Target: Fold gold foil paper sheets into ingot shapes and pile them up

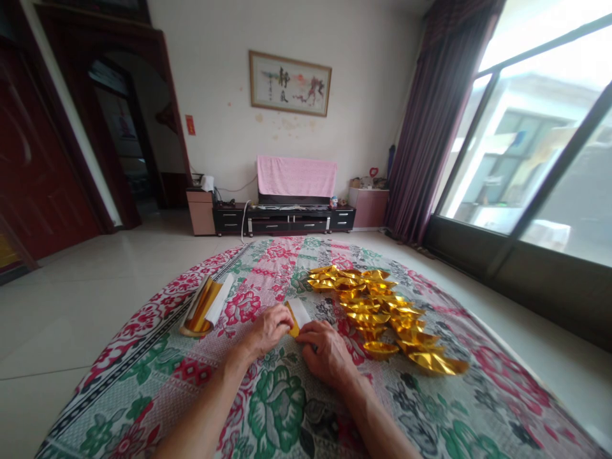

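A small sheet of gold paper (299, 312) with a white back lies partly folded on the flowered tablecloth (277, 401). My left hand (269, 329) pinches its left edge, with the fingers curled together. At its near right edge, my right hand (327, 354) grips the paper, fingers bent and pressed on it. The fingers hide part of the sheet. Right of my hands stands a group of folded gold paper ingots (368, 317), several of them close together. To the left rests a loosely rolled stack of gold and white paper sheets (206, 306).
The round table ends in a curved edge all around. Beyond it, a low black TV cabinet (289, 223) stands against the wall, with a pink cloth (296, 176) over the screen. A purple curtain (425, 127) and windows are at the right.
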A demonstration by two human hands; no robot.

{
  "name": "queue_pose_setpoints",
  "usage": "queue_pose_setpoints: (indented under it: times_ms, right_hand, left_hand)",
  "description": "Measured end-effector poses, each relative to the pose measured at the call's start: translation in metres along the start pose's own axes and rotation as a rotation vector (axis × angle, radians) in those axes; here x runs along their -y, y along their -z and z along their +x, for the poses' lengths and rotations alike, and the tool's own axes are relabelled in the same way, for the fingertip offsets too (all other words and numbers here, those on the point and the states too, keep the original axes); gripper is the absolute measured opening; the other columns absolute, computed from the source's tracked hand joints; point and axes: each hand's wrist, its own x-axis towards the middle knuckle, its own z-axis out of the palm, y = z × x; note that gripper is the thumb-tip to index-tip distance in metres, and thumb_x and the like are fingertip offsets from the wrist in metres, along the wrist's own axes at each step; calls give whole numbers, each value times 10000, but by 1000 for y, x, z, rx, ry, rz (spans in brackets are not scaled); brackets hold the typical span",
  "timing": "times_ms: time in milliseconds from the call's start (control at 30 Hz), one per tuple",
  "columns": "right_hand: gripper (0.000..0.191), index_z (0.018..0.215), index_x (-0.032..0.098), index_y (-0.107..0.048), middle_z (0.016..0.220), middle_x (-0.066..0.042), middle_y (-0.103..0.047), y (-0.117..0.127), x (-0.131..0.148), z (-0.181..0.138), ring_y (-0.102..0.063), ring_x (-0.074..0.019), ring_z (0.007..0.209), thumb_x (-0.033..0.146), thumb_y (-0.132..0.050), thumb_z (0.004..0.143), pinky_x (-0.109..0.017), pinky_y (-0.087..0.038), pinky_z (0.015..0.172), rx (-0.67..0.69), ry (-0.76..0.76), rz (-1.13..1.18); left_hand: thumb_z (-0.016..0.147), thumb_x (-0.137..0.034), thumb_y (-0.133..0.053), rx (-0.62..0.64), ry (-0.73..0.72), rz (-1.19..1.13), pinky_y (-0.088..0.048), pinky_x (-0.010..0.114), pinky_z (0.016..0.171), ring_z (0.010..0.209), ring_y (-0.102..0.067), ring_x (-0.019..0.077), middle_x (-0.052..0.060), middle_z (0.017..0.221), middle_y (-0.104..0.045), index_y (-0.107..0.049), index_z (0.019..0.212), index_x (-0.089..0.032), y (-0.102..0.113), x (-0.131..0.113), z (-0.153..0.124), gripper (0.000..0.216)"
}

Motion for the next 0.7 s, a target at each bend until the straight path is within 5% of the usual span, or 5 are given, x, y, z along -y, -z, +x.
queue_pose_setpoints:
  times_ms: [233, 467, 700]
  right_hand:
    - [345, 886, 266, -705, 935, 2, -649, -1, -2, 0, -540, -149, 882, 104, -469, 692, -263, -390, 841, -6, -10, 27]
    - [338, 857, 241, -704, 909, -1, -656, 0, -2, 1, -545, -142, 861, 95, -456, 681, -263, -383, 836, -9, 4, 40]
    - [350, 849, 245, -709, 906, -7, -661, -1, -1, 0, -547, -148, 857, 97, -443, 675, -268, -387, 834, -4, 1, 66]
  left_hand:
    - [760, -63, -417, 16, -2, -14, -425, 232, 764, 801, -537, 119, 23, 830, -592, -623, 720, -180, 1, -2, -2, 240]
    - [717, -166, -558, -16, 60, 78, -415, 253, 732, 776, -517, 135, 9, 790, -552, -562, 712, -179, -1, -13, -3, 15]
    - [689, -123, -530, -11, 77, 71, -403, 252, 721, 773, -508, 136, 2, 777, -534, -535, 709, -178, -2, -11, -1, 58]
